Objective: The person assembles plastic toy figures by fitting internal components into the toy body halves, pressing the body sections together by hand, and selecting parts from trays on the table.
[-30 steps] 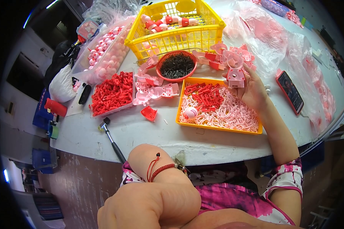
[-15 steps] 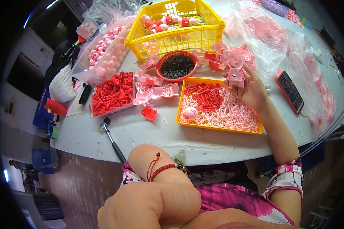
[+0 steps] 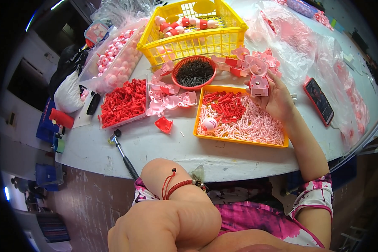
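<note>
Very near the camera, at the bottom, my left hand [image 3: 164, 227] is raised with its back showing; its fingers are out of sight. A red braided bracelet [image 3: 178, 185] circles that wrist. Across the table, beside the far right corner of the orange tray [image 3: 243, 140], my right hand [image 3: 277, 98] is closed on a pink plastic part [image 3: 259, 84] with a rounded top and a square base. More pink and red shell pieces [image 3: 235, 67] lie right behind it. The tray holds pink curved pieces [image 3: 260, 126], red clips [image 3: 227, 105] and one pink-and-white ball [image 3: 209, 124].
A yellow basket [image 3: 193, 46] stands at the back, with a red bowl of black pieces [image 3: 194, 73] in front. Left are a box of red parts [image 3: 124, 103], a bin of pink balls [image 3: 117, 54] and a hammer [image 3: 125, 154]. A phone [image 3: 319, 101] and plastic bags [image 3: 290, 46] lie right.
</note>
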The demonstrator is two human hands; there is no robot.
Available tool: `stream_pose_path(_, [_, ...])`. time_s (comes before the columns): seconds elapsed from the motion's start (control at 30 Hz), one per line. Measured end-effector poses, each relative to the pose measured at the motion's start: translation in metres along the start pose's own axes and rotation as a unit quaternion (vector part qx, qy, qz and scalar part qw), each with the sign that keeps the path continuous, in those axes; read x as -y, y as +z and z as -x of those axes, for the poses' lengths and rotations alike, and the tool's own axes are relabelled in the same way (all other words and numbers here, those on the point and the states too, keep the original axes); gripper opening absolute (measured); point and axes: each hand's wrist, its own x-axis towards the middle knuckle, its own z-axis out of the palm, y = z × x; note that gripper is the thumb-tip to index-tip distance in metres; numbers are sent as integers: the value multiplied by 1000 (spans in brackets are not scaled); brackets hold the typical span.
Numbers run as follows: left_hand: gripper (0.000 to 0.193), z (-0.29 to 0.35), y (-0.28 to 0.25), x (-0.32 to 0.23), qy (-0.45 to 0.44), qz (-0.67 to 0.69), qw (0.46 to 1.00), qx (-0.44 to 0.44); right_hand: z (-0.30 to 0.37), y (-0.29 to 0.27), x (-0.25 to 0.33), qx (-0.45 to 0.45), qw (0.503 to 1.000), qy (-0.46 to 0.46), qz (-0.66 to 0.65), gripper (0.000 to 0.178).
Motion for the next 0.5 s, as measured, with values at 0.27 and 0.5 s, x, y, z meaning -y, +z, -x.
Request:
stream_pose_path(0.27, [32, 1, 0, 0, 6, -8, 1000, 0, -1, -2, 0, 11, 1000, -3, -9, 50])
stream_pose_path(0.5, [32, 3, 0, 2, 18, -9, 1000, -4, 1, 2, 0, 6, 1000, -2, -8, 51])
